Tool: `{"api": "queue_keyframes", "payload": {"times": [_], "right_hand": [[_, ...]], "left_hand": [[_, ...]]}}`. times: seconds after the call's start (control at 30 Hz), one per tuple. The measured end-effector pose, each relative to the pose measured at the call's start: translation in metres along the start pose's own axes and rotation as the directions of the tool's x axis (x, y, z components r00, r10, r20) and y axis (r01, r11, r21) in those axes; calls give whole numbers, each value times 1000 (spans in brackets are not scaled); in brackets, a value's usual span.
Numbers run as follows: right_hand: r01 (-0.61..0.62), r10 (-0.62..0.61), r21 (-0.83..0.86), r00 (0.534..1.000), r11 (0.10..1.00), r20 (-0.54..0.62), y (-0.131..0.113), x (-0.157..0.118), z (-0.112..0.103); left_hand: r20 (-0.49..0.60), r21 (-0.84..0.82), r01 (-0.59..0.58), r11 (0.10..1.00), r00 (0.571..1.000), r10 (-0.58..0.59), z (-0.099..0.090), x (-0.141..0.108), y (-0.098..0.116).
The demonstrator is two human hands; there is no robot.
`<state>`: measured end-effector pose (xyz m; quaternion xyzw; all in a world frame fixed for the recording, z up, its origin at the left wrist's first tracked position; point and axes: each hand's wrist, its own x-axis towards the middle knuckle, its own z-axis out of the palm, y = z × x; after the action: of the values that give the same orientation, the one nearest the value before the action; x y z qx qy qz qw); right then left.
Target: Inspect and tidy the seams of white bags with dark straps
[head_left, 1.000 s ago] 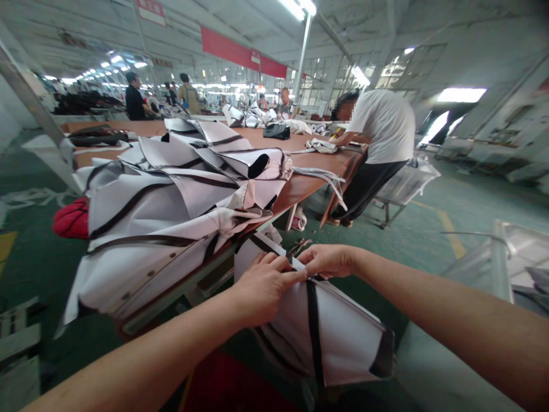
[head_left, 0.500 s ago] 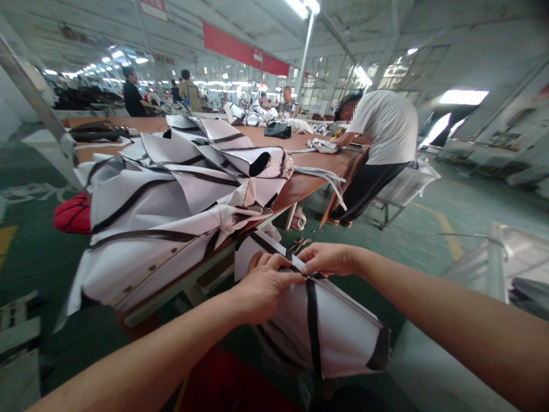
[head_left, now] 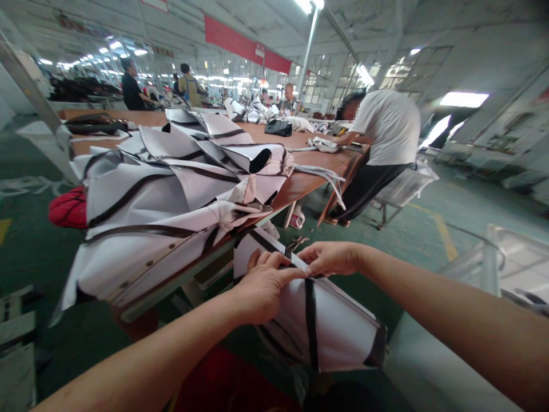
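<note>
A white fabric piece (head_left: 338, 329) with black trim strips lies in front of me, below the table's near corner. My left hand (head_left: 261, 286) pinches its upper edge from the left, fingers curled over the black strip. My right hand (head_left: 328, 258) pinches the same edge from the right, the fingertips of both hands nearly meeting. A big pile of similar white pieces (head_left: 171, 189) with dark trim lies on the brown table (head_left: 304, 184) just to the left of my hands.
A person in a white shirt (head_left: 386, 131) leans over the table's far right end. Other people stand far back. A red item (head_left: 68, 209) sits left of the pile, a black bag (head_left: 278, 128) further along the table, and a clear bin (head_left: 506, 257) stands at right.
My hands and the fabric piece have stayed nearly in place; the whole view has shifted slightly, and the piece's lower corner sits a little higher.
</note>
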<state>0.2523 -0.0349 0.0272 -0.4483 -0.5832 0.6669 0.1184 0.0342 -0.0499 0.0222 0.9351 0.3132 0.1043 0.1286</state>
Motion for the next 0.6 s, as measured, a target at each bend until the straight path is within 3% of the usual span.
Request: {"api": "queue_keyframes", "payload": {"times": [0.2, 0.6], "right_hand": [[-7, 5, -35, 998, 999, -61, 3, 2, 2], [52, -48, 105, 998, 993, -38, 8, 3, 5]], "left_hand": [[-17, -3, -14, 1000, 1000, 14, 4, 0, 0], [17, 89, -36, 995, 999, 35, -1, 4, 4]]}}
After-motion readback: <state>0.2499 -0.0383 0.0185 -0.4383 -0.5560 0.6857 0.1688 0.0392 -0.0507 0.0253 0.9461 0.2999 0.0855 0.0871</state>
